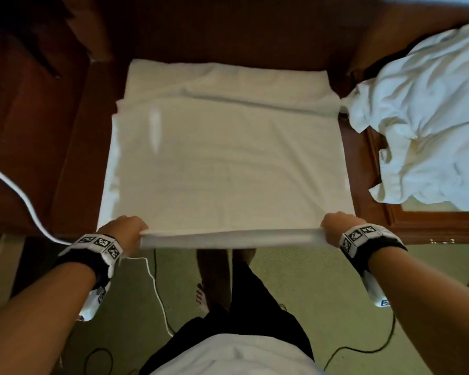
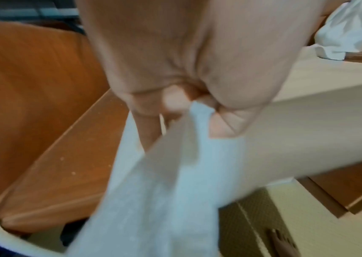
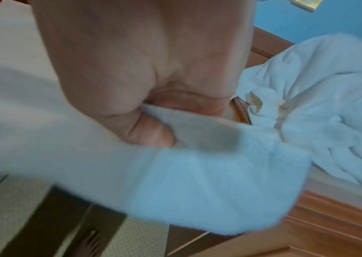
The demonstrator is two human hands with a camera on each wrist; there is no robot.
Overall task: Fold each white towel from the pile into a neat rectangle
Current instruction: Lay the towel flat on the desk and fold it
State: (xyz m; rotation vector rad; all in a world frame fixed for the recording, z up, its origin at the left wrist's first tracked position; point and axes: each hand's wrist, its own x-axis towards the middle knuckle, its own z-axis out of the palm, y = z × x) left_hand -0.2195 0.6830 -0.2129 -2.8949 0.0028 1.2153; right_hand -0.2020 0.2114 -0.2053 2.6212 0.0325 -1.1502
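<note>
Nearest the camera lies a pale green carpet [image 1: 303, 288] crossed by a white cable [image 1: 157, 293] and a thin black one, with the person's bare feet on it. Beyond that runs the edge of a dark reddish wooden table [image 1: 363, 169].

The left hand [image 1: 125, 231] and the right hand [image 1: 336, 228] each grip one near corner of the white towel [image 1: 222, 169], fingers curled over the cloth and thumbs pinching it from beneath; both wrist views show the fabric bunched between thumb and fingers. The near edge is stretched taut between the fists, running left to right, raised at the table's front edge. From that edge the towel stretches away across the table, its long axis seemingly pointing away from the person, though the motion blur makes the outline soft. Its far part lies doubled over in a thick ridge.

To the right, just beside the towel's far right corner, sits the crumpled pile of white towels [image 1: 423, 125], rumpled and unfolded, on a lighter inset panel of the table.
</note>
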